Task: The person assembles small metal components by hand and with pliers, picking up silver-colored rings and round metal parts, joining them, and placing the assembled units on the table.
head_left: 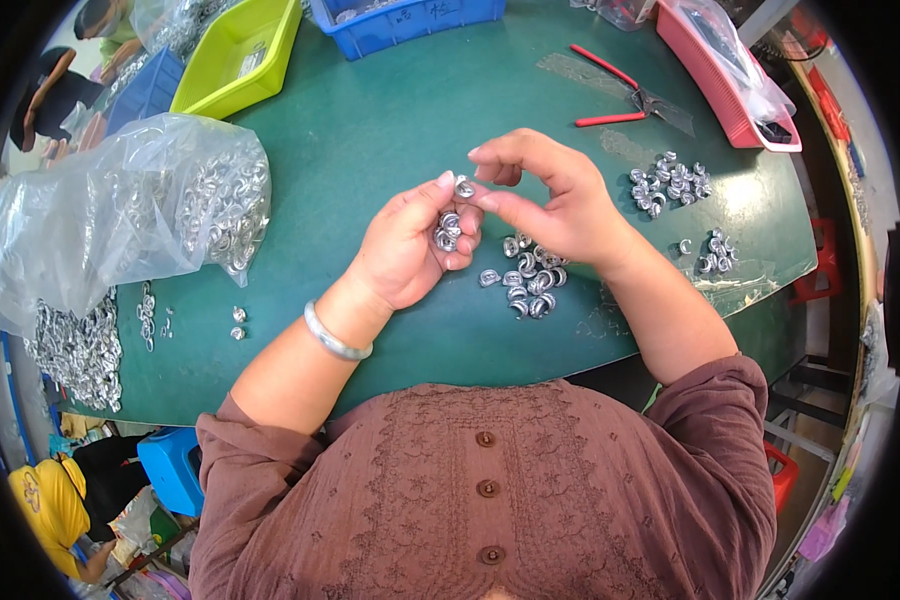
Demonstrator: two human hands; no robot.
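Right of a clear plastic bag (80, 215) of silvery metal pieces (228, 210), the left hand (405, 240) pinches one small, shiny, rounded metal piece (463, 187) over the green tabletop (370, 110), more such pieces (448, 231) cradled inside, while the right hand (567, 205) hovers just beside, thumb and forefinger parted, contact unclear.

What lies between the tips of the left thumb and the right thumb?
A small silver metal piece, held by the left hand. The head view shows it; I cannot tell whether the right thumb touches it.
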